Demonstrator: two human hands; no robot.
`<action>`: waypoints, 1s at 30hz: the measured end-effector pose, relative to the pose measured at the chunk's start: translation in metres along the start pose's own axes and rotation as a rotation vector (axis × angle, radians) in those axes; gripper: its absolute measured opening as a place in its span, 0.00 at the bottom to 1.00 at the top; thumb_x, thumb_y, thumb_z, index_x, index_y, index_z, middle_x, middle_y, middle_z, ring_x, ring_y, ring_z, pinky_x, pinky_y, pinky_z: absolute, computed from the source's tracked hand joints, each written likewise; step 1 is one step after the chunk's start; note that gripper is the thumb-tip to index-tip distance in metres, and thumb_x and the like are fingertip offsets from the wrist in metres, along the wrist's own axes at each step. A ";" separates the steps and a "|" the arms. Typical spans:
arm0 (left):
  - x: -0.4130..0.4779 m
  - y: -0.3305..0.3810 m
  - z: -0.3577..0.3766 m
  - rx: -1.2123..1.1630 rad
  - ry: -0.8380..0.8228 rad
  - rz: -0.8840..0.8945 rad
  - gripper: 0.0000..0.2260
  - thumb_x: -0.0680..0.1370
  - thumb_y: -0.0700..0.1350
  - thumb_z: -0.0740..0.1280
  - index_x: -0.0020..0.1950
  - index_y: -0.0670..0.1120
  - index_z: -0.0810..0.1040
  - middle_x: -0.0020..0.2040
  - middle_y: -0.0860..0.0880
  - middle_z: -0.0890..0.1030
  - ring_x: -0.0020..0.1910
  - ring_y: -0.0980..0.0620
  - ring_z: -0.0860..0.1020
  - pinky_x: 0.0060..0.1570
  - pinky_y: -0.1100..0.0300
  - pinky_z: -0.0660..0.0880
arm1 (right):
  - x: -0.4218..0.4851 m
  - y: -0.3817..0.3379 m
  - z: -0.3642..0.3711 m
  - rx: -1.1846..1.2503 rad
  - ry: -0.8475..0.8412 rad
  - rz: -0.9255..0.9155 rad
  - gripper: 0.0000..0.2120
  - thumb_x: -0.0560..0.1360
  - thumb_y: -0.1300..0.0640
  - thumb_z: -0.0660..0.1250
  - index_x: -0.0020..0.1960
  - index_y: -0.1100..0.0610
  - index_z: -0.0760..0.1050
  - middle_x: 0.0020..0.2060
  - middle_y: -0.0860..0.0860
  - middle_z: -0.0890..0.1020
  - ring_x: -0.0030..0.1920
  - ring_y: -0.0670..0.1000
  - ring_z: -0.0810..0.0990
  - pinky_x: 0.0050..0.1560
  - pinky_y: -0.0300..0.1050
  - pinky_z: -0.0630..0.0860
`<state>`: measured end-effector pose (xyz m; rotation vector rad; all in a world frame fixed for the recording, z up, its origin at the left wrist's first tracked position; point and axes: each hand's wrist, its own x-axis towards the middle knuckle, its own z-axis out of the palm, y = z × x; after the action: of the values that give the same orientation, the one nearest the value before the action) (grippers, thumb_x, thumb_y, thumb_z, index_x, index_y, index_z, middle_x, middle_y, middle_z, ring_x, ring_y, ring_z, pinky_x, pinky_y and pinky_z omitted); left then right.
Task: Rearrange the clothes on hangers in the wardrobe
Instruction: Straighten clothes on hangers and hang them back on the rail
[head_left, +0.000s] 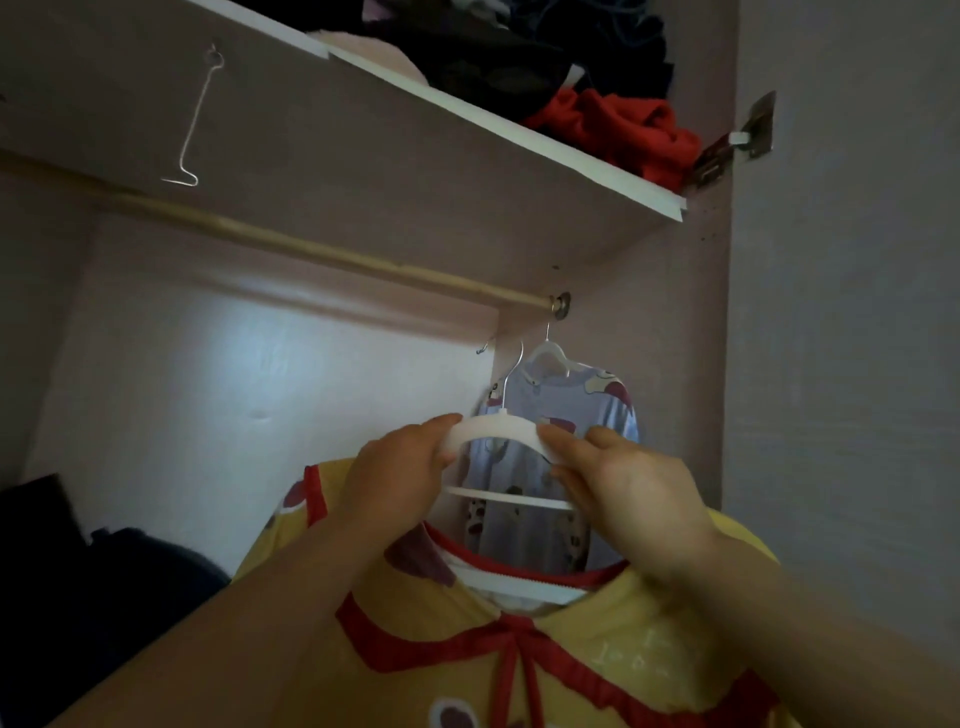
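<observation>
Left hand (400, 467) grips left shoulder of white hanger (498, 428), fingers curled over top; right hand (618, 483) pinches right shoulder — both at lower centre of frame. Hanger carries yellow garment with red trim (467, 660), filling bottom of frame. Hanger hook points up, below wooden rail (311, 249), not on it. Behind, right of centre: lilac printed garment (561, 415) on second white hanger (550, 356), hooked at rail's right end. Upper left — bare wire hook (195, 119). Top shelf (498, 124) holds piled dark and red clothes (613, 124).
</observation>
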<state>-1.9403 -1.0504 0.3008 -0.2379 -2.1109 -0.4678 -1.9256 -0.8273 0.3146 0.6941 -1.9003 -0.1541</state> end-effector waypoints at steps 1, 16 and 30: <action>0.013 -0.004 0.006 -0.023 -0.002 0.011 0.17 0.80 0.46 0.59 0.69 0.52 0.68 0.58 0.48 0.79 0.53 0.49 0.77 0.53 0.55 0.72 | 0.008 0.006 0.007 -0.028 -0.012 0.002 0.21 0.81 0.46 0.50 0.73 0.43 0.55 0.52 0.48 0.74 0.45 0.52 0.78 0.35 0.43 0.70; 0.178 -0.066 0.098 -0.311 0.075 0.157 0.26 0.76 0.46 0.66 0.73 0.49 0.63 0.71 0.49 0.67 0.67 0.50 0.67 0.66 0.58 0.63 | 0.175 0.068 0.086 -0.334 -0.125 0.149 0.13 0.80 0.49 0.53 0.65 0.44 0.63 0.42 0.49 0.66 0.43 0.57 0.77 0.34 0.45 0.67; 0.188 -0.114 0.166 -0.320 -0.018 0.201 0.26 0.77 0.51 0.63 0.74 0.53 0.60 0.73 0.56 0.60 0.70 0.55 0.62 0.66 0.60 0.63 | 0.234 0.095 0.162 -0.331 -0.162 0.425 0.09 0.80 0.54 0.56 0.56 0.47 0.71 0.41 0.49 0.70 0.40 0.53 0.70 0.38 0.44 0.66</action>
<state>-2.2089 -1.0863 0.3481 -0.6334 -1.9963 -0.6832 -2.1694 -0.9067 0.4708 0.0504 -2.0679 -0.2516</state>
